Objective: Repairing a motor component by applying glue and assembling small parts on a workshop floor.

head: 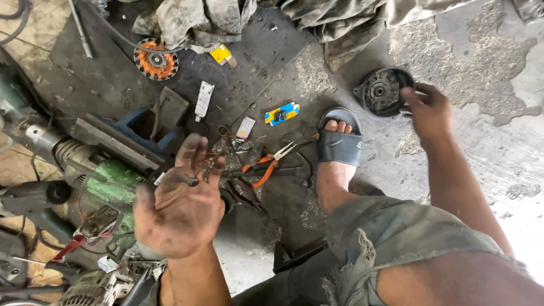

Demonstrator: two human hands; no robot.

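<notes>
A: What does the left hand (180, 209) show, nearest the camera?

B: It is palm up and greasy, fingers spread open, with 1 small dark metal piece (192, 182) resting at the finger bases.

A: And beyond it?

B: At 1 o'clock from that hand, orange-handled pliers (266, 165) lie on the floor (487, 153); at 3 o'clock, a foot in a black sandal (339, 144).

A: The right hand (429, 113)?

B: Farther off, at 2 o'clock, it reaches out with fingers touching the rim of a round black motor housing (382, 90) on the floor; whether it grips cannot be told.

A: Farthest?

B: 1 orange wound coil (156, 59) at 11 o'clock.
</notes>
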